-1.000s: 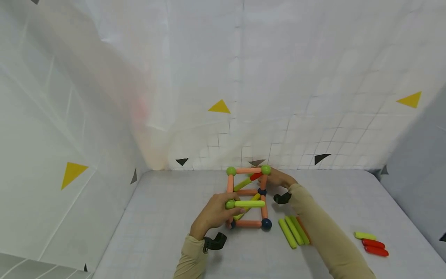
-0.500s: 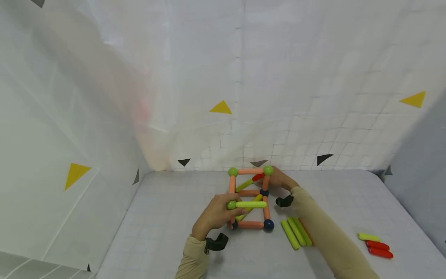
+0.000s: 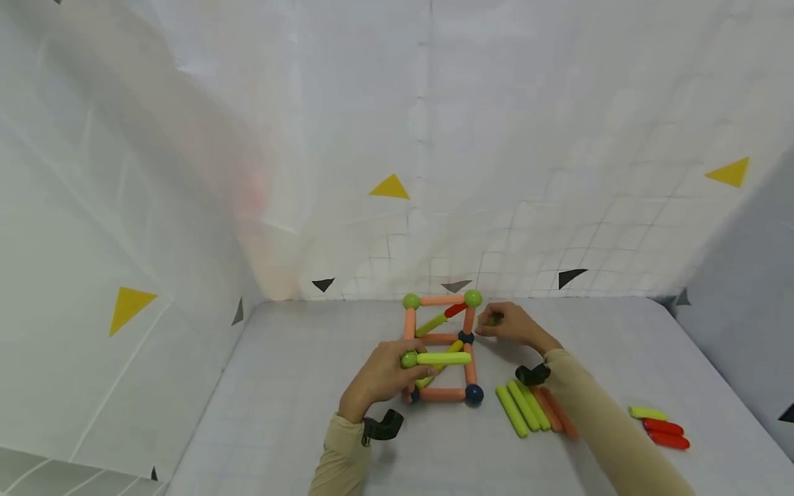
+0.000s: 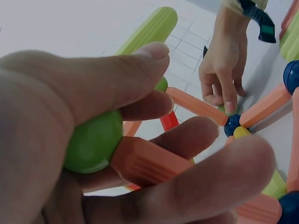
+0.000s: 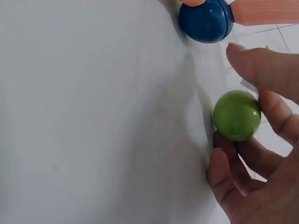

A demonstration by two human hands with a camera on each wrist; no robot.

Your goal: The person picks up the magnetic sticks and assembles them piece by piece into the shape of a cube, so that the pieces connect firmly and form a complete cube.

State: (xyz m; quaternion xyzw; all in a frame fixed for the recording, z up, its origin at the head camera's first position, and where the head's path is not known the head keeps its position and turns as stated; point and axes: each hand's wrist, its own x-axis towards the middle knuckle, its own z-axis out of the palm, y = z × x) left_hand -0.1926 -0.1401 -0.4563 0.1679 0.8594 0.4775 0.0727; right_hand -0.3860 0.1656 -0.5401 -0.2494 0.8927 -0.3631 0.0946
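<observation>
Left hand (image 3: 383,377) has its fingers curled round a chunky salmon-rod frame (image 3: 442,395) with glossy navy balls (image 3: 474,394). Right hand (image 3: 516,325) has got a super shiny green ball (image 5: 237,115) in curled fingers, just right.

The light is soft, greyish and a little dim. In the head view, the back wall of white sheeting (image 3: 347,124) is brighter around its middle, greyer toward the upper left corner, and has a faint reddish tint on its left part. The white tabletop (image 3: 279,441) carries pale shadows with soft edges. In the right wrist view, a broad, diffuse shadow spreads over it, while the glossy green ball (image 5: 237,115) has a small glare spot and a slightly blurred outline.
</observation>
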